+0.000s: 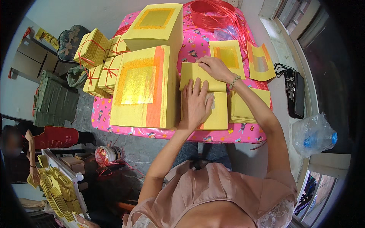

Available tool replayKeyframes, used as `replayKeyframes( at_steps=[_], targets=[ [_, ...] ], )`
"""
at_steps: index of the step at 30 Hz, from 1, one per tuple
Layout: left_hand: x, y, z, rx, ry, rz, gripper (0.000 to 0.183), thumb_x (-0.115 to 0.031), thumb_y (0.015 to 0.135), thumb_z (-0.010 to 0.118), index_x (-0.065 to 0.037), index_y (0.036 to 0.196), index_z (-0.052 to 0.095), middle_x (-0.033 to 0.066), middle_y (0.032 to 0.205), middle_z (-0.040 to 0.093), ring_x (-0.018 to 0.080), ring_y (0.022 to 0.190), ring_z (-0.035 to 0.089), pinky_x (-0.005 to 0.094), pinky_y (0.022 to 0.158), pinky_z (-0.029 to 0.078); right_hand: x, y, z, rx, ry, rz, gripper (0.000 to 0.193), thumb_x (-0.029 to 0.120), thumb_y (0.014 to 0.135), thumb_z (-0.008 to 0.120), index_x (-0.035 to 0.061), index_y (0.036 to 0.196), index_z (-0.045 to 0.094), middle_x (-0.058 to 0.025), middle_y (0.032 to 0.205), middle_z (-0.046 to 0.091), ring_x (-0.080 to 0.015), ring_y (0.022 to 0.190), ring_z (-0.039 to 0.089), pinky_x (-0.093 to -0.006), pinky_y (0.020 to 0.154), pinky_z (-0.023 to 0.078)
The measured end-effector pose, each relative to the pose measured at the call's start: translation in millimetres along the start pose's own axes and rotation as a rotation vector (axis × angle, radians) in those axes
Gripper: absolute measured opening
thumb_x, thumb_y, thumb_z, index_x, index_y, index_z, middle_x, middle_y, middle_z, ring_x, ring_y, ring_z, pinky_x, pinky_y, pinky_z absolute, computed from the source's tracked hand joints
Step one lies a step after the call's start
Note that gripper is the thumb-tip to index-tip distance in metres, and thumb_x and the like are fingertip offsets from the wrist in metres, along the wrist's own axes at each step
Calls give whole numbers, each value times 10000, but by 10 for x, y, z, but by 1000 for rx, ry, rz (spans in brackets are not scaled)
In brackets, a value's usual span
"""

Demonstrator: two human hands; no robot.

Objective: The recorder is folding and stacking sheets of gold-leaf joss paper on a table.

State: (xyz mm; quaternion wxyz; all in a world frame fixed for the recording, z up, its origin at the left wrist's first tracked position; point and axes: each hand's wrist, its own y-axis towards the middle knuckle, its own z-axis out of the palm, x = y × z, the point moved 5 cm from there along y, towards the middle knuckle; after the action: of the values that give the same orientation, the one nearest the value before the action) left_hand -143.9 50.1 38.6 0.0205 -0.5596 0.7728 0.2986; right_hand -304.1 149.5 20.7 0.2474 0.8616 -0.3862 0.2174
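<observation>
A yellow paper sheet point(192, 73) is folded over toward me on top of other yellow paper point(219, 118) at the table's front. My left hand point(195, 104) lies flat across it, fingers stretched out over the flap's near edge. At the far edge of the flap, my right hand point(217, 69) has its fingers curled onto the paper. Just left of my hands rises a tall stack of yellow paper point(138, 87) bearing a gold square and an orange band. Beyond the flap is a yellow sheet with a gold square point(228, 55). Folded yellow papers point(247, 108) are piled on the right.
A second tall paper stack point(152, 28) and red-tied bundles point(93, 47) crowd the pink table point(205, 136). Red strands point(216, 13) lie at the back. The sill holds a black pouch with keys point(294, 91) and a plastic bag point(315, 135). Another person handles papers point(61, 186) lower left.
</observation>
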Motion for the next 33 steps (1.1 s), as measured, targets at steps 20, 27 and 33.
replayKeyframes(
  at_steps=[20, 27, 33],
  targets=[
    [117, -53, 128, -31, -16, 17, 472, -209, 920, 566, -23, 1353, 549, 251, 1401, 489, 486, 1312, 413, 563, 1114, 303, 669, -1363, -98, 141, -361, -66, 654, 434, 1015, 461, 89, 1543, 290, -130, 1619, 240, -300, 1510, 174, -546, 1204, 157],
    [173, -167, 55, 92, 118, -56, 578, -346, 978, 498, -101, 1495, 417, 262, 1532, 352, 524, 1410, 274, 579, 1149, 240, 640, -1392, -76, 174, -363, -57, 626, 464, 1019, 438, 175, 1556, 293, -118, 1635, 201, -303, 1520, 139, -544, 1214, 127],
    [236, -209, 85, 110, 87, -65, 591, -390, 988, 483, -102, 1500, 411, 300, 1531, 327, 568, 1398, 249, 585, 1151, 230, 663, -1378, -69, 190, -391, -71, 615, 450, 1016, 451, 159, 1542, 325, -117, 1634, 204, -301, 1519, 141, -552, 1211, 134]
  ],
)
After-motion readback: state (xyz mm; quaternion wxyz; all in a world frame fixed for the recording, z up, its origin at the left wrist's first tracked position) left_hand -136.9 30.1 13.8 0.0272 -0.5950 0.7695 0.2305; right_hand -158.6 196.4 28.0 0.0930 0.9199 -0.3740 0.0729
